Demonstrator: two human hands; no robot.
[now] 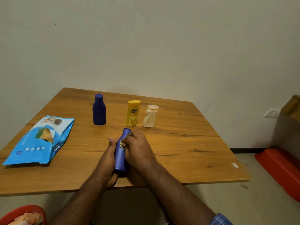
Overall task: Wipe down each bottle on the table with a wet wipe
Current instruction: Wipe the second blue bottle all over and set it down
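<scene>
My left hand (109, 157) holds a slim blue bottle (121, 157) tilted over the near middle of the wooden table (203, 143), cap pointing away from me. My right hand (138, 146) grips a crumpled wet wipe (122, 145) and presses it against the bottle's upper side; only a small pale bit of the wipe shows. Behind them stand a dark blue bottle (99, 109), a yellow bottle (133, 113) and a cream bottle with a pale cap (150, 116), all upright in a row.
A blue pack of wet wipes (40, 140) lies flat on the table's left side. A red bowl with something orange in it (22, 215) sits at the bottom left. On the floor at the right lies a red object (279, 169) beside a brown box (290, 120).
</scene>
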